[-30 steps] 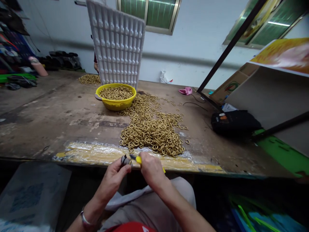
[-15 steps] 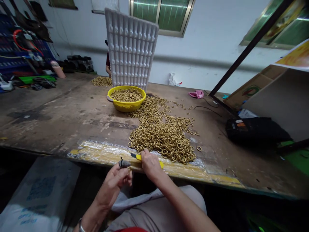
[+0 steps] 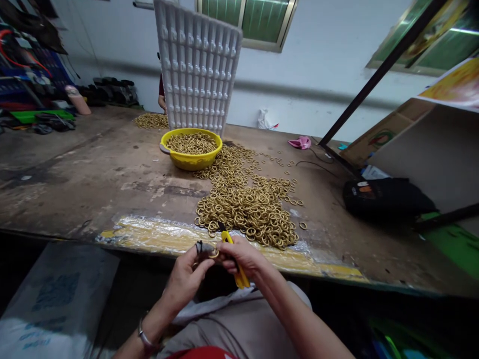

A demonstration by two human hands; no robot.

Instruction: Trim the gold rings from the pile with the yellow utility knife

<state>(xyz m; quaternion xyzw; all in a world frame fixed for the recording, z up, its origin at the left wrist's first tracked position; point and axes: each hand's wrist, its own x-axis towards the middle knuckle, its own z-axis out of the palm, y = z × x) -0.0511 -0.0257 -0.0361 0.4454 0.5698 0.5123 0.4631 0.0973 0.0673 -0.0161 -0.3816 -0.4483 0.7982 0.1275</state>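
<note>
My left hand (image 3: 188,273) pinches a small brass-coloured ring (image 3: 214,253) between thumb and forefinger, just off the table's front edge. Grey wrapping with a dark tie covers that forefinger. Close beside it, my right hand (image 3: 242,257) is closed around a yellow utility knife (image 3: 241,277), its dark blade pointing up and away from me. The right fingertips are near the ring; whether they touch it I cannot tell. Beyond both hands spreads a heap of brass-coloured rings (image 3: 247,209). Behind that heap stands a yellow basin (image 3: 192,160) full of similar rings.
Clear and yellow tape covers the front edge of the wooden table (image 3: 123,194). A tall grey moulded tray (image 3: 198,75) stands upright behind the basin, partly hiding a person (image 3: 162,97) near another ring pile (image 3: 150,120). On the right are a black bag (image 3: 385,197) and a slanted dark post (image 3: 374,82).
My right hand has come off the heap's edge toward my left hand, and the knife has swung from nearly level to steep. The ring now shows in my left fingers. The view has shifted slightly.
</note>
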